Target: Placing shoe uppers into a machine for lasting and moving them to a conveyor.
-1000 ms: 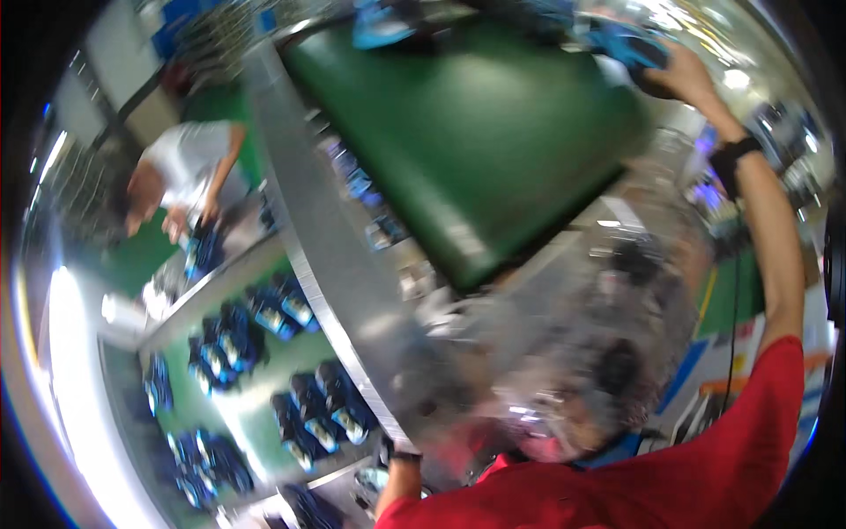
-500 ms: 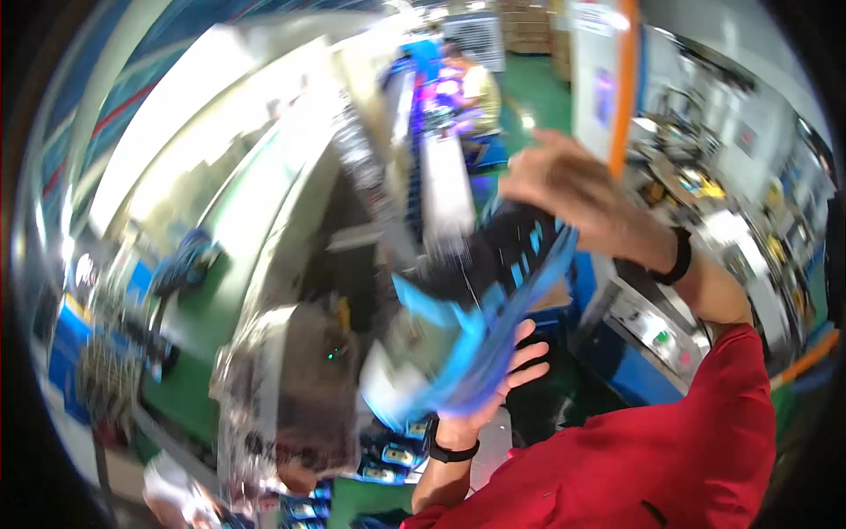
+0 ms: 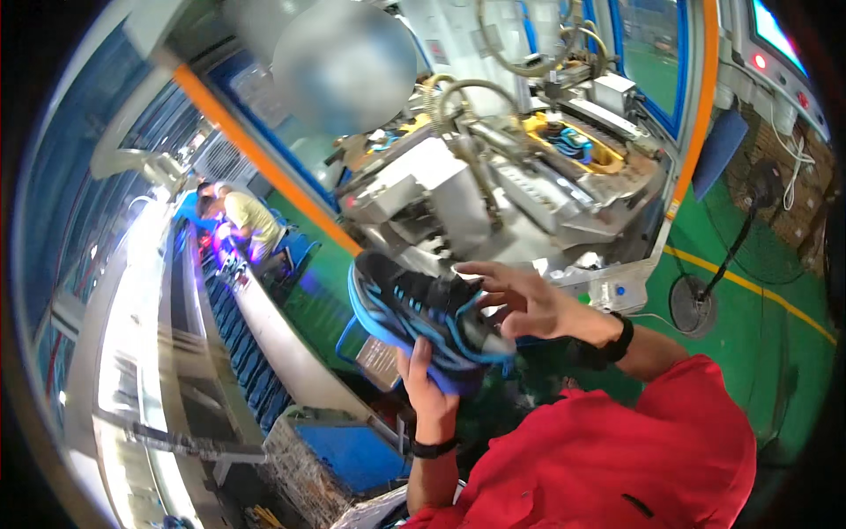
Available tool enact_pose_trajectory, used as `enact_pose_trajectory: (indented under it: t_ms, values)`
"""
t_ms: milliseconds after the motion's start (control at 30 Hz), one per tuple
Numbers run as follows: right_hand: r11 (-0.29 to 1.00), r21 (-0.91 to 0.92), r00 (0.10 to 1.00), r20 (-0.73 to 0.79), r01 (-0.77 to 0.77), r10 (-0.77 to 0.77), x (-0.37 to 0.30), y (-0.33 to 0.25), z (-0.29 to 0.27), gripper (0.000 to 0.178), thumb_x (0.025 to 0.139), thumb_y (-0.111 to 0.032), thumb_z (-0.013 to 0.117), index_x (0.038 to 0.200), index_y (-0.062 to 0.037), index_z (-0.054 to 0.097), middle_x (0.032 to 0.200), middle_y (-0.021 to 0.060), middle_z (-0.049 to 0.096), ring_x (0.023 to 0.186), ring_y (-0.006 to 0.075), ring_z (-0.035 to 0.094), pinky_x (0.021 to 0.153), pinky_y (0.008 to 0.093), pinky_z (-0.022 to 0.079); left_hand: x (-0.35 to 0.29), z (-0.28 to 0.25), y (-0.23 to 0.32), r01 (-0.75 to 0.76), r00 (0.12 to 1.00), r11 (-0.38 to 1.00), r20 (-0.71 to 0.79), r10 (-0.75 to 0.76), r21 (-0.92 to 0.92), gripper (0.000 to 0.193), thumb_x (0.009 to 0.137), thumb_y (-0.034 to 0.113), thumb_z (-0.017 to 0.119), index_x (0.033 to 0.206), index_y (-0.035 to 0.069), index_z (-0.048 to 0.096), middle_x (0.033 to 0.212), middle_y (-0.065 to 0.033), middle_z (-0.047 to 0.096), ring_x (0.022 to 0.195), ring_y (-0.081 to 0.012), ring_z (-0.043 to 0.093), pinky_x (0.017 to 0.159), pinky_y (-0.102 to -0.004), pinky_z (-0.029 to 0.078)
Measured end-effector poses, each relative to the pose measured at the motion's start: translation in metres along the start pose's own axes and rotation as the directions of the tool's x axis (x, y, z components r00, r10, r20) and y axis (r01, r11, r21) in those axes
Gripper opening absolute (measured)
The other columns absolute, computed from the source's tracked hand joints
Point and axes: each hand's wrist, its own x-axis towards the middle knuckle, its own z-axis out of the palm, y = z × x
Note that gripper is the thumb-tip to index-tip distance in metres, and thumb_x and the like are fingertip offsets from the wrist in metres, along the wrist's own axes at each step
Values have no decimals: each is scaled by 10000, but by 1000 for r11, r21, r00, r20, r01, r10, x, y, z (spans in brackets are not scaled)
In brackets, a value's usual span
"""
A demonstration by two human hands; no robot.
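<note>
At nine o'clock a seated person (image 3: 240, 220) works beside a long conveyor line (image 3: 264, 335). Just below centre, the left hand (image 3: 429, 388) grips a black and blue sneaker (image 3: 414, 319) from underneath, thumb up its side. At three o'clock from the sneaker, the right hand (image 3: 520, 300) rests open-fingered on its top, a grey machine (image 3: 493, 185) at twelve o'clock.

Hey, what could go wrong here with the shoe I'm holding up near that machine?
The black and blue shoe rests on the left hand from below, while the right hand only touches its top with spread fingers, so it might slip. The grey machine with its hoses stands close behind; a hand or lace could perhaps snag there.
</note>
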Motion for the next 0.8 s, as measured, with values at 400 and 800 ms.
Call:
enact_pose_trajectory:
  t_ms: [400, 800]
  values:
    - [937, -273, 455, -878, -219, -150, -94, -14, -248, 630, 656, -87, 750, 1250, -4, 556, 1062, 49, 621, 929, 134, 576, 880, 279, 462, 208, 149, -227, 152, 883, 769, 265, -388, 621, 842, 938, 408, 609, 1479, -78, 184, 1231, -109, 581, 1042, -151, 564, 878, -263, 457]
    - [784, -391, 72, -909, -481, -410, -119, -57, -329, 580, 669, -97, 666, 1225, 25, 558, 1085, 66, 607, 943, 146, 588, 874, 276, 469, 462, 155, -429, 129, 969, -24, -132, -208, 991, 630, 773, 267, 695, 1215, -132, 489, 1083, -299, 641, 1016, -407, 638, 880, -465, 517]
